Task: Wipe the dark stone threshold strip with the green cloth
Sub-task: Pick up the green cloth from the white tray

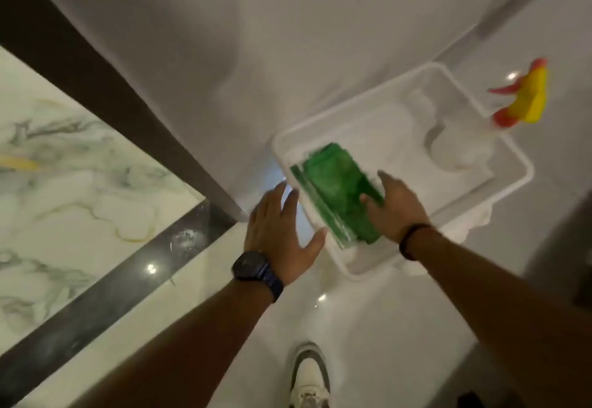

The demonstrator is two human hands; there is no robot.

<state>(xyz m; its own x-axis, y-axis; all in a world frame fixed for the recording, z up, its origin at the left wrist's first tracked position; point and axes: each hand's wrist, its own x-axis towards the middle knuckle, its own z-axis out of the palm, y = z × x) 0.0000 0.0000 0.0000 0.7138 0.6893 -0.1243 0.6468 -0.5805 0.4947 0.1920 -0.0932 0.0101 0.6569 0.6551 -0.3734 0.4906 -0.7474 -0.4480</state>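
Note:
A folded green cloth [336, 189] lies in the near corner of a white plastic tray [509, 164] on the glossy white floor. My right hand [394, 205] hovers at the cloth's right edge, fingers spread, its fingertips touching or just over the cloth. My left hand [278, 234], with a dark watch on the wrist, is open over the floor just left of the tray's rim. The dark stone threshold strip [105, 289] runs diagonally across the lower left, dusty, with a whitish smudge near its upper end.
Beyond the strip lies white marble floor with grey veins [64, 177]. A dark door frame [96, 77] runs up to the top left beside a white wall. A yellow and red spray bottle head [528, 96] stands behind the tray. My shoe [309, 375] is below.

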